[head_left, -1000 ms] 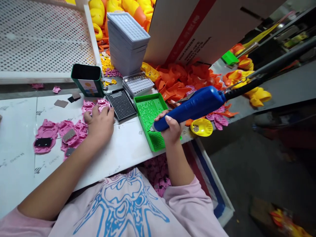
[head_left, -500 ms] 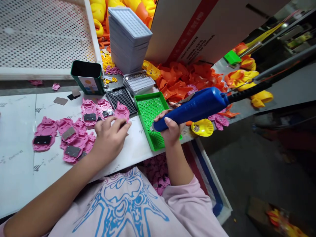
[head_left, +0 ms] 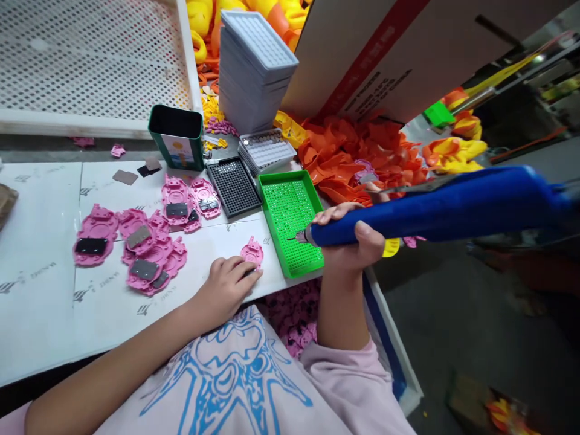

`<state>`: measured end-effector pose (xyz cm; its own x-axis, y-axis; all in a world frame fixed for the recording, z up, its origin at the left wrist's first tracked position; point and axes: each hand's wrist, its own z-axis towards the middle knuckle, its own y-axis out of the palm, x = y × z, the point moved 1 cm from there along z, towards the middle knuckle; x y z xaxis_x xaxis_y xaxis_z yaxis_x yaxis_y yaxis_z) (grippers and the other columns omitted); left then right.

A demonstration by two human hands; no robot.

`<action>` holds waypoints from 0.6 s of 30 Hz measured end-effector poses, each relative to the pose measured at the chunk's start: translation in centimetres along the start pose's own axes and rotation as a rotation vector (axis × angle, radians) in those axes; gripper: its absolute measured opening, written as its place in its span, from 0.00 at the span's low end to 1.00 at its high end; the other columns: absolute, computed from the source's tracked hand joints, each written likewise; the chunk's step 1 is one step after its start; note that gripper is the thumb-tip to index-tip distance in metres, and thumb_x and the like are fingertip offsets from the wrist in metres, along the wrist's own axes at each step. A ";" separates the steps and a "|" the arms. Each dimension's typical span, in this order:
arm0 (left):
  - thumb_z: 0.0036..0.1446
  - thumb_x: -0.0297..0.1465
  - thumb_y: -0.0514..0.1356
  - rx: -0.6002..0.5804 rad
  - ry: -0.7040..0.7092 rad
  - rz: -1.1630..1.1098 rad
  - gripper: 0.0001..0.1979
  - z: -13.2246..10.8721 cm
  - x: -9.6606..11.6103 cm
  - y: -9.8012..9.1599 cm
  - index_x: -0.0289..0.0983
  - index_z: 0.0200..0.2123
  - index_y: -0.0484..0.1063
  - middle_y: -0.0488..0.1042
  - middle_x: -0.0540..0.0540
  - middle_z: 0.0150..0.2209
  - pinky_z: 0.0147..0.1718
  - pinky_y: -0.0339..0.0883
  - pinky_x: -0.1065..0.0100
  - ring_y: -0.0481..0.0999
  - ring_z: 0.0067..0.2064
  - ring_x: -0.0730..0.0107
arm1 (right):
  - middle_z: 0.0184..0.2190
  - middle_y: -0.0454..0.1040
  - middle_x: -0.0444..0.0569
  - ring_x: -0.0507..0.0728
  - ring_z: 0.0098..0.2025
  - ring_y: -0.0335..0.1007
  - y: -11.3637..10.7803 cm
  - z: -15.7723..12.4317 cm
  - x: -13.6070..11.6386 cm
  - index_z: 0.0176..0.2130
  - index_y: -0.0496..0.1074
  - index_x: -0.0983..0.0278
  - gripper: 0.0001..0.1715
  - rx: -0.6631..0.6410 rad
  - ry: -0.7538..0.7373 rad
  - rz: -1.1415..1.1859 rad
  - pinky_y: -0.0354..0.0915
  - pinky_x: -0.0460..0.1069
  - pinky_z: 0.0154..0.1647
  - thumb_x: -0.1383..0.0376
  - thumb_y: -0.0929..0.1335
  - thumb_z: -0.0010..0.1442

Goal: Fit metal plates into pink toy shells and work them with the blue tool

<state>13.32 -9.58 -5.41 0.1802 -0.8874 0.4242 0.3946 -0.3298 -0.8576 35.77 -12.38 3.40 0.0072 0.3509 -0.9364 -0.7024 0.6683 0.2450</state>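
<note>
Left hand (head_left: 224, 284) flat on pink part (head_left: 252, 252)

Green tin (head_left: 177, 136), stacked grey trays (head_left: 254, 72), orange shells (head_left: 357, 151), cardboard box (head_left: 385, 48)

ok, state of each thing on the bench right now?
left hand: fingers flat on one pink part, pinning it to the table.
right hand: gripping blue screwdriver, tip over green tray.
black tray: flat, untouched.
green tin: upright, open.
grey trays: stacked.
</note>
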 end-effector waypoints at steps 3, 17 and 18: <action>0.65 0.30 0.54 0.019 0.004 -0.026 0.15 -0.3 -0.4 0.2 0.36 0.53 0.70 0.74 0.39 0.52 0.48 0.57 0.54 0.65 0.54 0.54 | 0.24 0.64 0.39 0.52 0.23 0.65 0.2 -0.2 0.4 0.37 0.65 0.58 0.18 -0.004 -0.034 0.025 0.67 0.52 0.28 0.54 0.68 0.46; 0.60 0.36 0.56 0.054 -0.139 0.003 0.20 -0.1 -0.1 0.2 0.34 0.53 0.72 0.71 0.34 0.54 0.51 0.55 0.47 0.62 0.58 0.41 | 0.23 0.67 0.38 0.50 0.23 0.67 0.3 -0.3 3.6 0.36 0.64 0.59 0.16 -0.010 0.060 0.023 0.67 0.49 0.28 0.60 0.69 0.46; 0.60 0.36 0.56 0.053 -0.139 0.007 0.20 -0.1 -0.2 0.2 0.34 0.53 0.71 0.71 0.34 0.54 0.51 0.55 0.47 0.62 0.59 0.41 | 0.24 0.67 0.39 0.50 0.23 0.67 0.2 -0.4 3.7 0.33 0.63 0.60 0.15 -0.025 0.069 0.014 0.67 0.49 0.29 0.59 0.69 0.46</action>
<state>13.26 -9.55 -5.71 0.3047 -0.8351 0.4581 0.4398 -0.3033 -0.8454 35.39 -11.17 -0.12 -0.0513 0.3131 -0.9483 -0.7199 0.6465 0.2524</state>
